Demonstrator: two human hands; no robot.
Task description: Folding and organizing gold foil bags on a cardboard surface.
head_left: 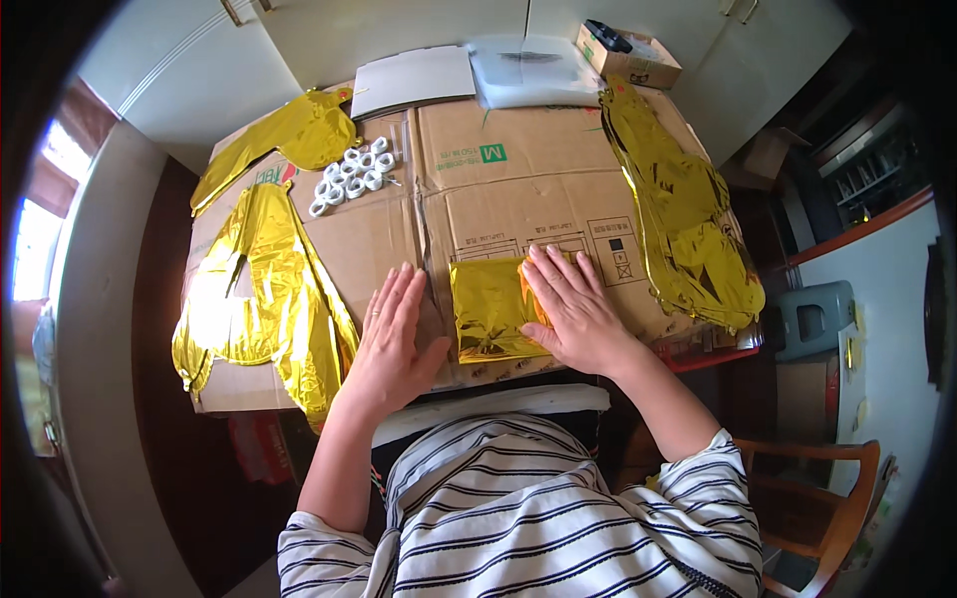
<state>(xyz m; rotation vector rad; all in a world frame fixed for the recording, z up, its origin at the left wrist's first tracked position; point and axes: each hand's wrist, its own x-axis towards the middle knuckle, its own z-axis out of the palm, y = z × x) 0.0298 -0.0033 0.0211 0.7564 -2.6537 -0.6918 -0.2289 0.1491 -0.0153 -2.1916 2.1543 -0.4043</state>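
A gold foil balloon (488, 309), folded into a flat rectangle, lies near the front edge of the cardboard-covered table. My right hand (573, 309) rests flat on its right part, fingers stretched out, hiding that end. To the left of the folded foil, my left hand (394, 334) lies on the cardboard with fingers extended and the thumb out; it holds nothing. Flat, unfolded gold foil balloons lie around: one at the near left (254, 299), another at the far left (289, 140), and a pile (683, 214) along the right side.
Several small white rolls (354, 174) cluster at the left middle. Along the back are white sheets (414, 83), clear plastic bags (528, 75) and a small cardboard box (628, 58) with a black item on top. A wooden chair (847, 498) stands at the near right, a grey stool (812, 319) beyond it.
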